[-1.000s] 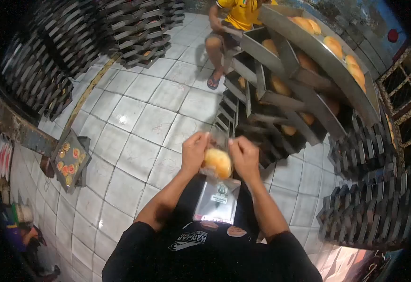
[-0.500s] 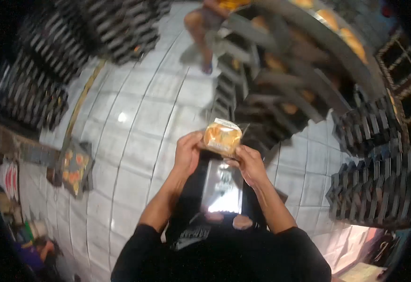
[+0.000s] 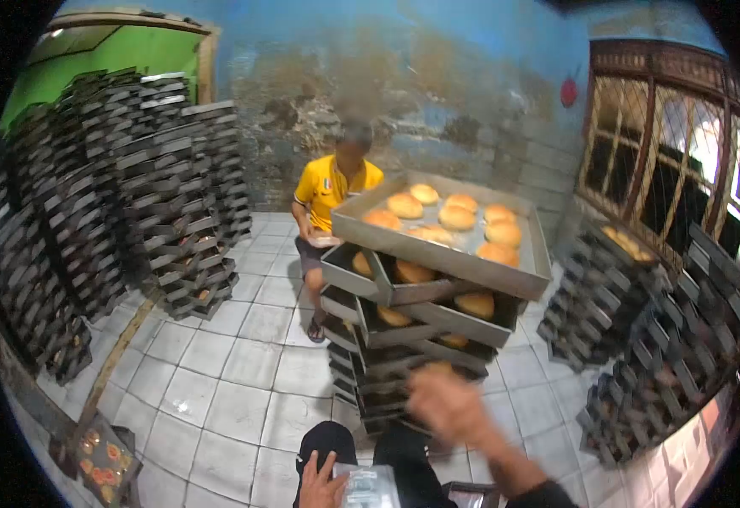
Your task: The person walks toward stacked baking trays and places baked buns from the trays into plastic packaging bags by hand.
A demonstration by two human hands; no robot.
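My left hand (image 3: 322,483) lies at the bottom of the view with its fingers stretched out over my dark-clothed leg. Its fingertips touch the edge of a stack of clear printed plastic bags (image 3: 368,485) on my lap. Smeared by motion, my right hand (image 3: 448,405) hovers before a tall stack of metal baking trays (image 3: 404,343); its fingers cannot be made out. On top of that stack, a baking tray (image 3: 442,250) carries several golden round buns (image 3: 457,217). More buns show between the trays below.
A person in a yellow shirt (image 3: 336,188) sits behind the stack. Tall stacks of trays (image 3: 158,186) stand at left, and further stacks (image 3: 649,372) at right. A tray with colourful pieces (image 3: 105,461) lies low on the left of the tiled floor (image 3: 243,364).
The view has tilted up. My hands, together on a wrapped bun before, are now apart: the left low on my lap, the right nearer the tray stack. The wrapped bun is out of sight.
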